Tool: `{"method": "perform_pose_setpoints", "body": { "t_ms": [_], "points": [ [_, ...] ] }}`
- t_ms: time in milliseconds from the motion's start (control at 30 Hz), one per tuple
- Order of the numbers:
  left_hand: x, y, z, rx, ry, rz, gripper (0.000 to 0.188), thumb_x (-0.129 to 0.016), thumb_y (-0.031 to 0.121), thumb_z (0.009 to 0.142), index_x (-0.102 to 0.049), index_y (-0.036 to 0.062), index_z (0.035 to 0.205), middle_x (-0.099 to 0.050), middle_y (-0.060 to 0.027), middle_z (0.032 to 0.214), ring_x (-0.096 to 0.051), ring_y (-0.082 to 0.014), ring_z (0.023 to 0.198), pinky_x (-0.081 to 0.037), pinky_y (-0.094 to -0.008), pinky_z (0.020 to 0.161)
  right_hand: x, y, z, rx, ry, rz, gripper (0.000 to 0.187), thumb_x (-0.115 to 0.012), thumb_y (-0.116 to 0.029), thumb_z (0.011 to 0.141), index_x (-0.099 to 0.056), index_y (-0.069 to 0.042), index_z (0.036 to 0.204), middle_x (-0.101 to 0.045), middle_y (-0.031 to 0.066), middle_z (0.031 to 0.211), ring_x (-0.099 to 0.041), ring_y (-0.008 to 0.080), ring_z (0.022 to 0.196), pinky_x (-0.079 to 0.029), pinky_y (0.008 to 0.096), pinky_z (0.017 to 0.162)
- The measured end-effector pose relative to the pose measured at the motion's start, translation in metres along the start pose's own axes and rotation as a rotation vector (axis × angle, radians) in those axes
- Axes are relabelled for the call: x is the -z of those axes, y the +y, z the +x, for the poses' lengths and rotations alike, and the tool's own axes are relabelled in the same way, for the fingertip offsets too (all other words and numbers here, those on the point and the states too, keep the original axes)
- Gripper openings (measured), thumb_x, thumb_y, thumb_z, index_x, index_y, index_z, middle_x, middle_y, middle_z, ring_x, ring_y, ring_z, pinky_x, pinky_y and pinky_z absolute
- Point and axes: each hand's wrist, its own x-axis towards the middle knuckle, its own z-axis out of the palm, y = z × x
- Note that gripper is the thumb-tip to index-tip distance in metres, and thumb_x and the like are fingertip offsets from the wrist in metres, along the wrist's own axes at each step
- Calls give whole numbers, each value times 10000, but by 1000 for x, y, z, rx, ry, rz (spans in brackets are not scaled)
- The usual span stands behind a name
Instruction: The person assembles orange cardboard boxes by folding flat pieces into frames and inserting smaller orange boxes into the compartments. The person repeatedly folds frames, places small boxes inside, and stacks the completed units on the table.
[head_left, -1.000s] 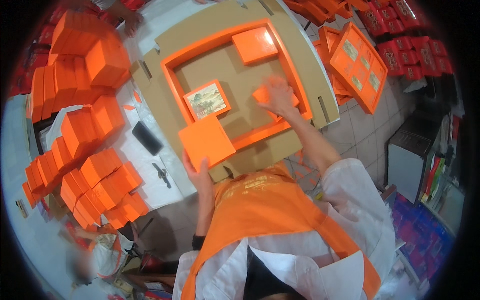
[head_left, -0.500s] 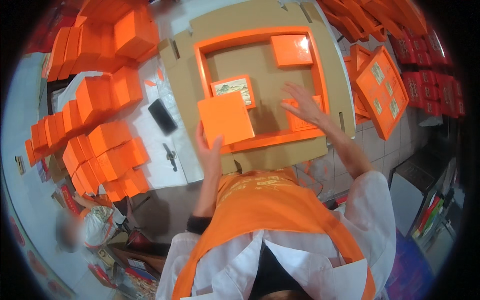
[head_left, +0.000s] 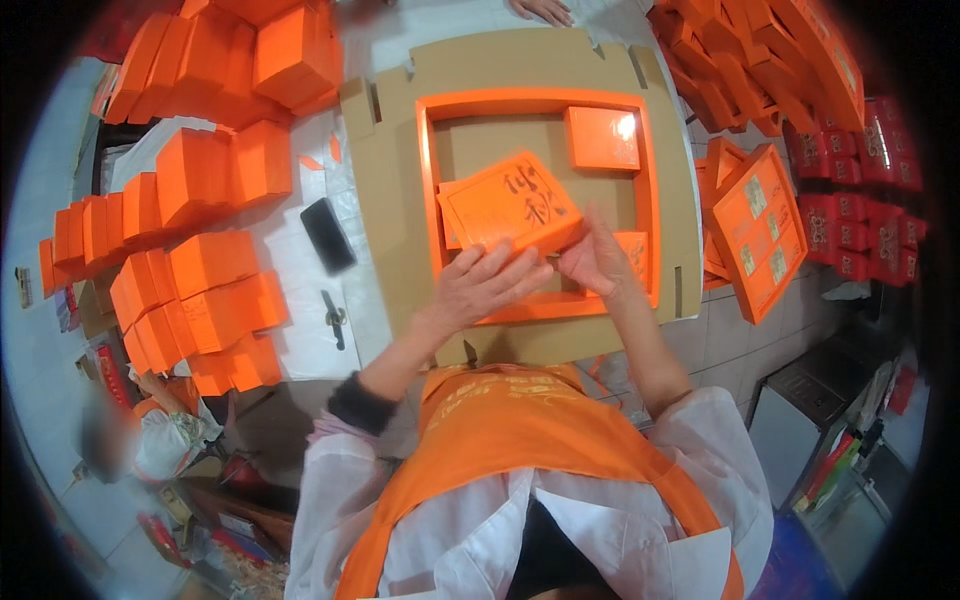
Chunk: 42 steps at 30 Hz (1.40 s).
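Observation:
My left hand and my right hand hold a square orange box with dark brush lettering on top. It is tilted, over the left part of a large orange frame. The left fingers lie along its near side, and the right fingers grip its right corner. Partly hidden beneath it is another orange box. One orange box sits in the frame's far right corner. Another orange box stands in the near right corner, partly covered by my right hand and wrist.
Flattened brown cardboard lies under the frame. A black phone and a dark tool are on the left, beside stacked orange boxes. Orange trays lean on the right. Another person's hand rests at the far edge.
My left hand has turned the box over, from its plain face to the lettered one. My right hand has come in from the right and now grips it too. Another person's hand has appeared.

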Motion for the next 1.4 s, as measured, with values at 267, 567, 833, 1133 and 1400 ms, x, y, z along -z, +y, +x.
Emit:
{"method": "perform_pose_setpoints", "body": {
  "t_ms": [267,567,833,1133,1400],
  "points": [
    [-12,-22,-33,145,-420,-57,590,-670,214,722,-428,222,1260,-349,-38,1359,-330,-217,1246,-182,-451,1058,33,-28,43,185,418,-447,512,-562,-241,865,-330,-103,1300,-516,43,1118,-535,147,882,-474,312,715],
    [-76,19,-87,923,-570,-72,808,-722,178,661,-303,153,1351,-172,-208,1396,-224,-407,1261,-223,-545,1017,107,-21,149,278,637,-890,724,-561,-326,849,-168,-24,1377,-362,120,1330,-376,226,1189,-321,383,951],
    [-100,21,-124,876,-389,-45,768,-666,148,670,-301,113,1345,-175,-222,1404,-227,-445,1255,-275,-488,1018,91,-8,179,217,423,-1549,508,-482,-378,868,-466,-19,1227,-521,136,1183,-480,243,1096,-371,362,929],
    [-22,-29,-125,982,-207,-387,780,-648,184,698,-256,106,1367,-145,-231,1405,-183,-422,1280,-199,-517,1039,133,-42,134,243,724,-1247,437,-483,-309,886,-428,-127,1280,-507,12,1090,-473,145,990,-361,323,868],
    [256,-268,-296,1186,184,360,803,-687,344,711,-291,31,1336,-164,-268,1392,-176,-402,1294,-192,-505,1030,69,36,51,351,925,-1071,376,-491,-327,894,-495,-83,1179,-537,29,1057,-506,129,945,-405,275,788]
  ]
}}
